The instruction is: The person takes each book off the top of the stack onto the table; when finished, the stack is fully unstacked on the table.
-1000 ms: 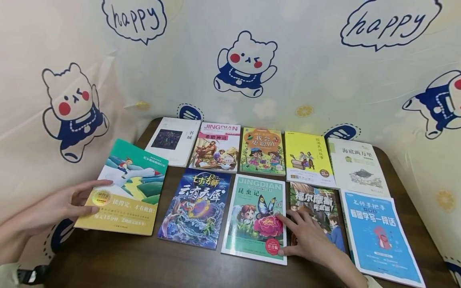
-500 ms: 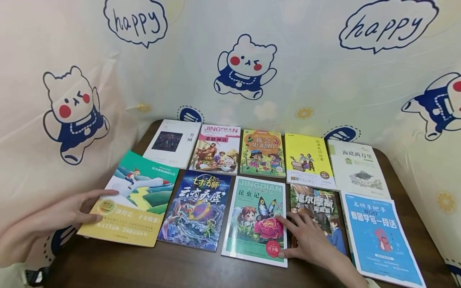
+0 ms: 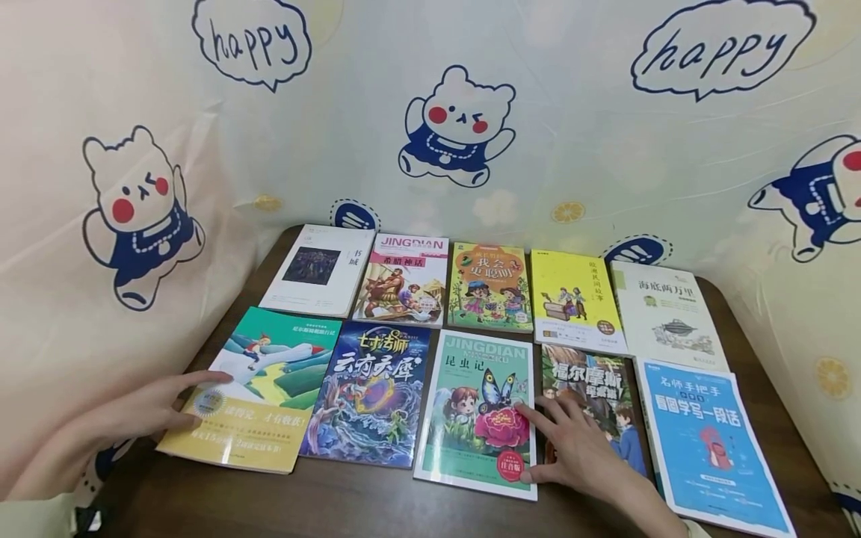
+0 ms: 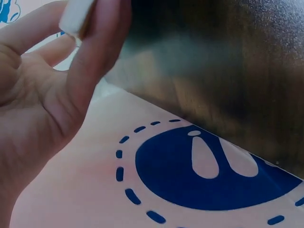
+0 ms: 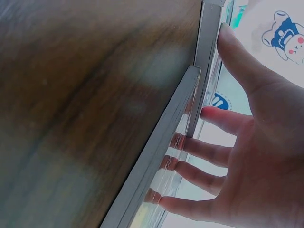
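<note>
My left hand (image 3: 137, 409) pinches the left edge of a green-and-yellow book (image 3: 269, 382) at the front left. In the left wrist view, the book's pale edge (image 4: 76, 19) shows between thumb and fingers. That book's right edge meets a dark blue book (image 3: 366, 403). My right hand (image 3: 584, 442) has its thumb and index fingertip at the right edge of a green butterfly book (image 3: 464, 452). Its other fingers (image 5: 199, 178) extend loosely, tips on the cover of a detective book (image 3: 625, 433), which the hand partly covers.
A blue book (image 3: 716, 448) lies front right. Behind are a white book (image 3: 329, 291), a pink-titled book (image 3: 403, 288), an orange-green book (image 3: 491, 288), a yellow book (image 3: 575, 295) and a pale book (image 3: 673, 314). A printed cloth (image 3: 323, 134) hangs behind the brown table (image 3: 363, 501).
My left hand has brought the green-and-yellow book down and to the right, into line with the front row. The dark blue book has shifted slightly right. My right hand has stayed put.
</note>
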`<state>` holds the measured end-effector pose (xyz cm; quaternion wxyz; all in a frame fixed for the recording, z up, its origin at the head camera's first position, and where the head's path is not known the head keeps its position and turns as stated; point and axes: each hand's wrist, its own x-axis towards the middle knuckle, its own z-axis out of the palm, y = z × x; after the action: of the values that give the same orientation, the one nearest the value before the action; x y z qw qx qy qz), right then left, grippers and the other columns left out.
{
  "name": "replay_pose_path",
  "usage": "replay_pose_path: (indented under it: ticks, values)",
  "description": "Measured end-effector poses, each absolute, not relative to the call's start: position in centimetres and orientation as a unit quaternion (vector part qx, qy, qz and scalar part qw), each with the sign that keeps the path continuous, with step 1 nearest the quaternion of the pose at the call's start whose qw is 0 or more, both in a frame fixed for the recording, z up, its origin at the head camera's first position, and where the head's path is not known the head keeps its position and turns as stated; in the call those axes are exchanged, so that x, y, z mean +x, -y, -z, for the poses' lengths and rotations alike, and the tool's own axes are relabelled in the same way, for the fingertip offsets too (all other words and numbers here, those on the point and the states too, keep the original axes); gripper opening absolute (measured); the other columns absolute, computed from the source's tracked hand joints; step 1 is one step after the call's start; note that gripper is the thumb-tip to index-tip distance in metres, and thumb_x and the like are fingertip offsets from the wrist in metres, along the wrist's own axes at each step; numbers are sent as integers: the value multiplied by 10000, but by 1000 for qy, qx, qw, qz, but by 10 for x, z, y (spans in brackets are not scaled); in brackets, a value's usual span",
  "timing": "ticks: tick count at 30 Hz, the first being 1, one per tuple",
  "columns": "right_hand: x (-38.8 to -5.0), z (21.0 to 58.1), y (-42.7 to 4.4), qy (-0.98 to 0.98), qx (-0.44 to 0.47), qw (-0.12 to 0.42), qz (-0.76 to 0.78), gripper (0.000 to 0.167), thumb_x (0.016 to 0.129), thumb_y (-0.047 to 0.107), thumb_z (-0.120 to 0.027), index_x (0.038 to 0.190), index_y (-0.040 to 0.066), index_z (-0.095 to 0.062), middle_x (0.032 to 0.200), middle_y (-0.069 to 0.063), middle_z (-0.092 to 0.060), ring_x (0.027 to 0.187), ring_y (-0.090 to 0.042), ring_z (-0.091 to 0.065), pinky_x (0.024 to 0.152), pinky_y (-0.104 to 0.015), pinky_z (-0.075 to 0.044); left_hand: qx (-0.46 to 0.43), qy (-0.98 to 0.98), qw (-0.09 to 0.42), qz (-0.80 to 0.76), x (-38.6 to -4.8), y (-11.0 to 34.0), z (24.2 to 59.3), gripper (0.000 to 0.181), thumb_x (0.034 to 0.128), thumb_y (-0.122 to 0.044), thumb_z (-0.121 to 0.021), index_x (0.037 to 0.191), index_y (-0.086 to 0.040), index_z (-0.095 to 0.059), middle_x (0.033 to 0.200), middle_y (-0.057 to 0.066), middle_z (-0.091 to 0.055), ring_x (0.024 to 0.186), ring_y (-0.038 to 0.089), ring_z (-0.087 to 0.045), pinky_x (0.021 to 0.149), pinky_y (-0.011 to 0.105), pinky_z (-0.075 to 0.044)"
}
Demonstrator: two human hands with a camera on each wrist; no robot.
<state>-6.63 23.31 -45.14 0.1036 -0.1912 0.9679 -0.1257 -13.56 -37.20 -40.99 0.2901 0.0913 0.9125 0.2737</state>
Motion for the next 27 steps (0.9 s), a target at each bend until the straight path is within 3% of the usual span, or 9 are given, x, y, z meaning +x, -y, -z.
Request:
replay_pose_path:
  ticks: [4, 12, 15, 20, 27]
  values:
    - [-66, 452, -233, -967, -196, 102, 129, 952, 679, 763, -619, 1455, 243, -437, 1415, -158, -436, 1313, -478, -312, 868, -736, -374, 91, -916, 291, -262, -137, 370, 413, 681, 788, -93, -724, 1407, -67, -442, 1201, 234, -454, 985, 334, -464, 720, 350, -397]
    - [-67, 453, -234, -968, -197, 92, 127, 956, 675, 779, -606, 1450, 244, -443, 1402, -153, -445, 1296, -478, -337, 870, -721, -387, 85, -940, 262, -203, -136, 355, 423, 589, 734, -116, -781, 1218, -91, -447, 1045, 173, -510, 873, 288, -479, 684, 344, -348]
    - [-67, 454, -234, -968, -194, 95, 126, 960, 671, 780, -610, 1451, 247, -440, 1406, -151, -441, 1302, -475, -329, 860, -727, -387, 74, -948, 249, -184, -136, 348, 427, 616, 708, -127, -814, 1192, -50, -441, 984, 172, -498, 838, 282, -477, 672, 365, -395]
    - [-67, 454, -233, -968, -194, 97, 128, 958, 674, 783, -603, 1447, 239, -448, 1401, -148, -444, 1297, -474, -334, 851, -726, -392, 57, -957, 236, -156, -134, 340, 432, 689, 701, -184, -850, 1217, 1, -433, 960, 238, -449, 813, 317, -471, 672, 419, -453]
    - [-67, 453, -233, -968, -199, 91, 125, 955, 677, 784, -598, 1442, 230, -456, 1392, -149, -451, 1285, -471, -349, 853, -720, -397, 44, -960, 236, -146, -133, 334, 436, 817, 707, -173, -846, 1343, 84, -402, 1038, 303, -421, 807, 318, -476, 639, 379, -446]
